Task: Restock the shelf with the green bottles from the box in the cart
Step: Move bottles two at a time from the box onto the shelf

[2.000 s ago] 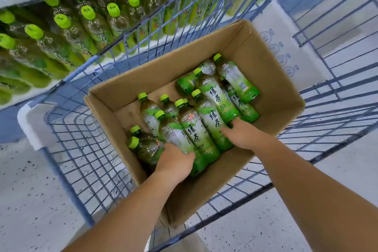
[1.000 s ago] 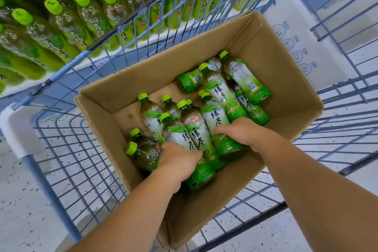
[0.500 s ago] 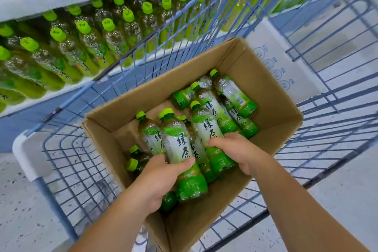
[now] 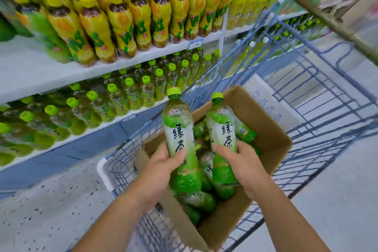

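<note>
Compared with half a second ago, both bottles are raised higher above the box [image 4: 272,141], caps up. The left hand [image 4: 161,161] grips the left bottle [image 4: 180,127] at mid-body, and the right hand [image 4: 243,161] grips the right bottle [image 4: 222,127] likewise. Both bottles are over the box's near half, inside the blue wire cart [image 4: 306,88]. The floor [image 4: 51,200] is speckled grey, and the shelf [image 4: 102,133] runs along the cart's left side. Each bottle has a green cap, a clear shoulder and a white-green label with black characters.

2 upright green bottles [image 4: 180,129] held above the open cardboard box [image 4: 272,131].
</note>
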`<state>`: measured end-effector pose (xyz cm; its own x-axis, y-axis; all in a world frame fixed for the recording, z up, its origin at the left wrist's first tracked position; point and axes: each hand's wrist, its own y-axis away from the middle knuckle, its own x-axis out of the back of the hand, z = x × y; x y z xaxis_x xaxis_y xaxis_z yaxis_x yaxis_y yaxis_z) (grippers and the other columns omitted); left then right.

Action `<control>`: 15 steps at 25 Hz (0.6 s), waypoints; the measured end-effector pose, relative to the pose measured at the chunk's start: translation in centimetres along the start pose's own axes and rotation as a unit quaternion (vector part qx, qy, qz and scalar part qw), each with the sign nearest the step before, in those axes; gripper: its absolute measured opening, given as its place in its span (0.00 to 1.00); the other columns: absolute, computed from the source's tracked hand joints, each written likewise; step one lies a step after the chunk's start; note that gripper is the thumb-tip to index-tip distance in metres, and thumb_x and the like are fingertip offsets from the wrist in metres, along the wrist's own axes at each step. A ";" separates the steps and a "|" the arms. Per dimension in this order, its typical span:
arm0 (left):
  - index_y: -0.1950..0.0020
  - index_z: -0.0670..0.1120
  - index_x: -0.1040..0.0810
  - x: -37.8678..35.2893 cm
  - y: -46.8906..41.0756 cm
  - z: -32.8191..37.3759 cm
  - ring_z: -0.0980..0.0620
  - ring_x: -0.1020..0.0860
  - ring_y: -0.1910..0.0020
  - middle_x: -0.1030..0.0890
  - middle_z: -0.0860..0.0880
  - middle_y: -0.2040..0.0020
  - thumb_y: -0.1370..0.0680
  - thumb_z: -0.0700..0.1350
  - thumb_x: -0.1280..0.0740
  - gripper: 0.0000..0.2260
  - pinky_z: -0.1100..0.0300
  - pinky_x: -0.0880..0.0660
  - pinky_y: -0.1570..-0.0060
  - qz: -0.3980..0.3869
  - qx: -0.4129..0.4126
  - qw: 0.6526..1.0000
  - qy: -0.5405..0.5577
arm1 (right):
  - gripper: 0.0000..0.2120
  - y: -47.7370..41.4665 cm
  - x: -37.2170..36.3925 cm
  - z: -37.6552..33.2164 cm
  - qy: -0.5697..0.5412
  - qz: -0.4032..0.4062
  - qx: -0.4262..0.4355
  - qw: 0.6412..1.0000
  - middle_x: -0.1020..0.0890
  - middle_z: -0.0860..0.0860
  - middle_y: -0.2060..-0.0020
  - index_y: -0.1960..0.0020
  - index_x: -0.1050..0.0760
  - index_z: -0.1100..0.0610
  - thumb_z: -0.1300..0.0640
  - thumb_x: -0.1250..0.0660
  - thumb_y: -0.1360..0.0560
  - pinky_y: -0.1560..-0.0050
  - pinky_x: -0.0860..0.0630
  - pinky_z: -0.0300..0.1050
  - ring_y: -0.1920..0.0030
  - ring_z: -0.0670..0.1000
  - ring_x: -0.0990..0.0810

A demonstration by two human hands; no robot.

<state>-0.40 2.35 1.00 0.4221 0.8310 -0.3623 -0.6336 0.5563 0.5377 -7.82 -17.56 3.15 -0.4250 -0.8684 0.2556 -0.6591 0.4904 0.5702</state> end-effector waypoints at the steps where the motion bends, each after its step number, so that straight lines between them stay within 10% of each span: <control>1: 0.37 0.53 0.23 1.1 1.1 1.2 0.53 0.16 0.47 0.15 0.53 0.45 0.29 0.49 0.27 0.21 0.59 0.19 0.55 0.015 -0.010 1.000 0.005 | 0.15 1.4 -1.3 -1.1 0.003 0.000 0.012 1.000 0.12 0.48 0.55 0.47 0.16 0.49 0.44 0.24 0.31 0.49 0.17 0.55 0.53 0.51 0.13; 8: 0.43 0.60 0.24 14.0 7.8 9.1 0.61 0.17 0.54 0.16 0.61 0.52 0.35 0.65 0.23 0.25 0.62 0.21 0.59 0.099 -0.111 0.981 -0.128 | 0.13 7.8 -14.3 -6.9 0.026 -0.014 0.072 0.997 0.13 0.50 0.57 0.48 0.17 0.50 0.44 0.25 0.29 0.57 0.16 0.57 0.58 0.53 0.13; 15: 0.44 0.60 0.26 29.9 13.8 12.7 0.67 0.20 0.57 0.18 0.59 0.50 0.26 0.55 0.26 0.14 0.61 0.23 0.59 0.206 -0.138 0.950 -0.190 | 0.11 10.6 -30.2 -11.1 0.062 -0.065 0.104 0.990 0.14 0.53 0.61 0.51 0.19 0.51 0.49 0.23 0.30 0.59 0.17 0.58 0.61 0.56 0.14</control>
<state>11.67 34.92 7.27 0.2709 0.9485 0.1644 -0.9195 0.2044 0.3357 4.91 13.03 10.10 -0.2577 -0.9208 0.2928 -0.8224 0.3681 0.4338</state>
